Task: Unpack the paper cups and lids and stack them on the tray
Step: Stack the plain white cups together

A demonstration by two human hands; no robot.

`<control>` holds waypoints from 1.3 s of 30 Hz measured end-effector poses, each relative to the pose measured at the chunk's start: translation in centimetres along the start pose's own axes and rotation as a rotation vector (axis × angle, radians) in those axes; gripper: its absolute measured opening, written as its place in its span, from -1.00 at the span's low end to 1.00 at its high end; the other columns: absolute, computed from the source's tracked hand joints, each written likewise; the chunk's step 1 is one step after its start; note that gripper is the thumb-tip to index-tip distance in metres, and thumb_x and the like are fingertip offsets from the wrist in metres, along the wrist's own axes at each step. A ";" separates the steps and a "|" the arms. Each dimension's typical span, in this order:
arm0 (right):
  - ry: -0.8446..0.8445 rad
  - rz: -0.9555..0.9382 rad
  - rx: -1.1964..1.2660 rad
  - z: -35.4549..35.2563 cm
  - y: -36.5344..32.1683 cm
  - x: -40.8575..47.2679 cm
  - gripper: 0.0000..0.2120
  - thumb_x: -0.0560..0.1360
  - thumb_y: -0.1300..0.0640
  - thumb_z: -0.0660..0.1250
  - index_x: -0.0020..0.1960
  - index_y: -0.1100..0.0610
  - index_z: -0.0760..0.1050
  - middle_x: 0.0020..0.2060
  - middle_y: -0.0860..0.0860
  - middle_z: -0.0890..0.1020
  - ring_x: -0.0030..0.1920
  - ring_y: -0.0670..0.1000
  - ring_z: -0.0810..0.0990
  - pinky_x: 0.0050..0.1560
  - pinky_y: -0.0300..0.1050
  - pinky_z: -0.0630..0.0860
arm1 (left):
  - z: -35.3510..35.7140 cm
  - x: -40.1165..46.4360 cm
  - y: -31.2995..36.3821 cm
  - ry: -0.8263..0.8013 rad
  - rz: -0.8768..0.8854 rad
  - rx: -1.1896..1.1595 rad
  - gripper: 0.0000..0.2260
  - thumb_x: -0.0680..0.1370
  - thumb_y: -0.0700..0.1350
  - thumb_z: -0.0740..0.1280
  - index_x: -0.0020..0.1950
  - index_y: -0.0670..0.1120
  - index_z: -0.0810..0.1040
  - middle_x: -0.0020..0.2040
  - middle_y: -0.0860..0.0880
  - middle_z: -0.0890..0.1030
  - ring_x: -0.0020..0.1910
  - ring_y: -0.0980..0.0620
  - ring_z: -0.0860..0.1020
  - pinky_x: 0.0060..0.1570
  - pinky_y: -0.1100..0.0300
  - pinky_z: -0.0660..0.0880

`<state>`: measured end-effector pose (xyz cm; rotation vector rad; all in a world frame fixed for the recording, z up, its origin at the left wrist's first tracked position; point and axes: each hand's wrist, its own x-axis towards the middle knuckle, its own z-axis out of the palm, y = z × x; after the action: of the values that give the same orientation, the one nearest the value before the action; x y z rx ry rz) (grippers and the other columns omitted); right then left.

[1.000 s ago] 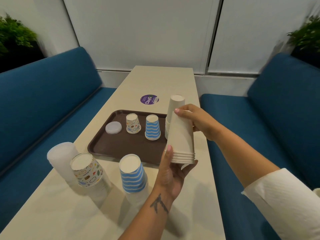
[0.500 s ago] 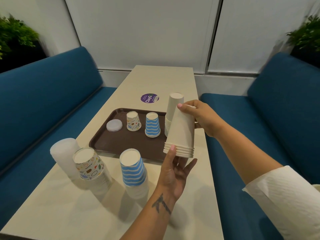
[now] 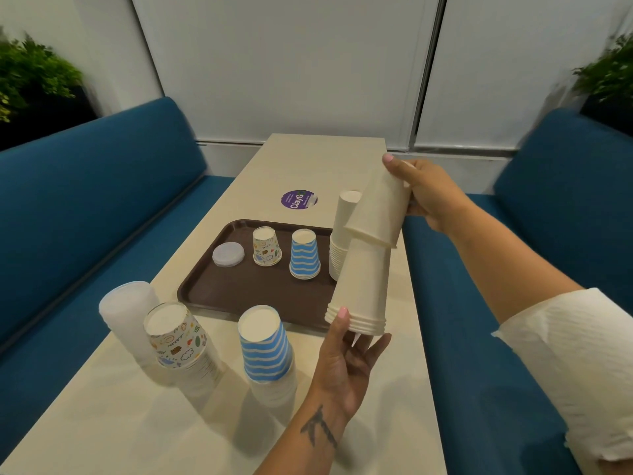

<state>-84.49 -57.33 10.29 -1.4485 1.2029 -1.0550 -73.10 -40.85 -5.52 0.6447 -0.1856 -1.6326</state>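
Separation of one cup (image 3: pixel 378 209) from the held stack (image 3: pixel 363 286) is the step in hand. The right hand (image 3: pixel 433 197) grasps the cup by its closed end, fingers curled round it, and has it tilted, its rim just clear of the stack's top. The left hand (image 3: pixel 346 361) holds the stack at its rims, fingertip on the side, the other fingers spread below. Pull along the stack's axis, not sideways, to avoid dragging a second cup off; keep the lower grip firm. Then seat the cup, mouth down, on the white pile (image 3: pixel 342 234) at the right edge of the tray (image 3: pixel 239 296).

The cups are plain off-white paper, tapered, with rolled rims, held above the table (image 3: pixel 102 423) over the tray's near right corner. Thin walls will likely dent under a hard squeeze.
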 end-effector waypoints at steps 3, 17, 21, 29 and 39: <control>0.050 -0.086 0.007 0.0 -1.3 1.4 -0.55 0.47 -0.17 0.36 0.09 0.20 0.46 0.08 0.12 0.59 0.08 0.11 0.59 0.05 0.08 0.61 | -0.2 0.4 0.1 0.010 0.002 0.001 -0.16 -0.07 0.07 0.70 0.16 -0.12 0.59 0.03 -0.14 0.67 -0.11 -0.08 0.67 -0.11 -0.02 0.63; 0.129 -0.229 -0.275 3.9 -0.1 8.0 -0.39 0.40 -0.05 0.48 0.34 0.13 0.36 0.28 0.12 0.42 0.22 0.10 0.46 0.22 0.01 0.46 | -0.7 2.0 0.8 0.071 -0.017 0.032 -0.05 -0.04 0.09 0.69 0.31 -0.11 0.50 0.11 -0.14 0.65 0.04 -0.12 0.61 -0.10 -0.01 0.61; 0.068 -0.158 -0.385 4.3 1.9 8.4 -0.37 0.41 -0.05 0.47 0.38 0.11 0.34 0.31 0.11 0.40 0.25 0.11 0.44 0.28 0.05 0.43 | -0.9 2.4 1.0 0.057 -0.023 0.026 -0.10 -0.05 0.08 0.70 0.25 -0.11 0.55 0.13 -0.15 0.64 0.09 -0.15 0.57 -0.10 -0.02 0.62; -0.038 -0.056 -0.568 4.9 5.7 7.4 -0.35 0.44 0.03 0.46 0.44 0.09 0.28 0.36 0.09 0.41 0.30 0.13 0.40 0.23 0.01 0.41 | -0.9 3.2 1.0 0.043 -0.009 0.015 -0.12 -0.09 0.06 0.70 0.18 -0.11 0.59 0.08 -0.14 0.66 -0.09 -0.07 0.64 -0.13 -0.03 0.63; 0.164 -0.220 -0.429 3.3 3.2 4.5 -0.54 0.56 -0.13 0.24 0.37 0.09 0.38 0.29 0.04 0.49 0.27 0.04 0.45 0.19 -0.08 0.39 | 0.4 3.9 1.5 0.002 0.048 0.018 -0.34 -0.07 0.12 0.69 -0.03 -0.07 0.73 0.11 -0.16 0.64 -0.10 -0.07 0.65 0.05 -0.07 0.57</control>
<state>-81.15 -61.60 6.77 -1.8877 1.4765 -1.1257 -72.12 -44.91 -5.58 0.6505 -0.2129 -1.5857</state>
